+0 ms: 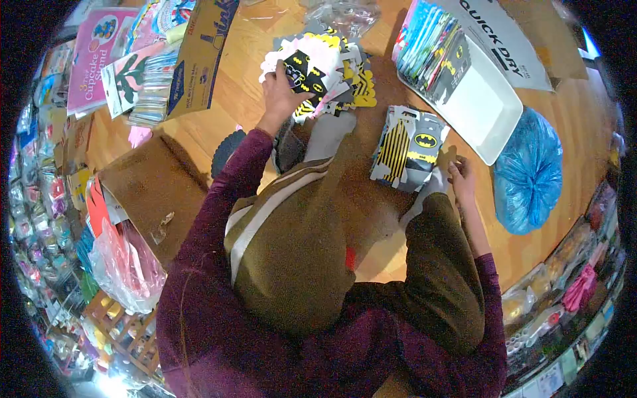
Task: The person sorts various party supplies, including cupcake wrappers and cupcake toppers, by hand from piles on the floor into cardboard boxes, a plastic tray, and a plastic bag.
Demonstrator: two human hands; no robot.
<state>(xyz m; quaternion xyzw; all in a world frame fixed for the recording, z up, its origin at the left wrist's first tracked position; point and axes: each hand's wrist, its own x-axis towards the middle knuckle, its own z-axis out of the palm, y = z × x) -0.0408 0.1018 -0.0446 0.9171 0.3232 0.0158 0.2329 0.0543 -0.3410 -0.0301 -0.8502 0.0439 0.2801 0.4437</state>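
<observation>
My left hand (pixel 284 95) rests on a pile of scalloped and cut-out cardboard pieces (pixel 358 83) in white, black and yellow with bat emblems. Its index finger and thumb are spread on either side of a black bat-printed card piece (pixel 300 65), and no firm grip shows. My right hand (pixel 462 178) is beside my right knee with its fingers curled in and nothing visible in them. Just left of it is a stack of flat grey, black and yellow Batman cardboard pieces (pixel 410 147), apart from the fingers.
A white tray (pixel 488 106) holds several upright packaged sheets (pixel 431 43). Beside it sits a tied blue plastic bag (pixel 529 171). At the left are an open brown carton (pixel 149 192), a pink Cupcake Stand pack (pixel 96 60) and another cardboard box (pixel 202 60). Packed goods line both sides.
</observation>
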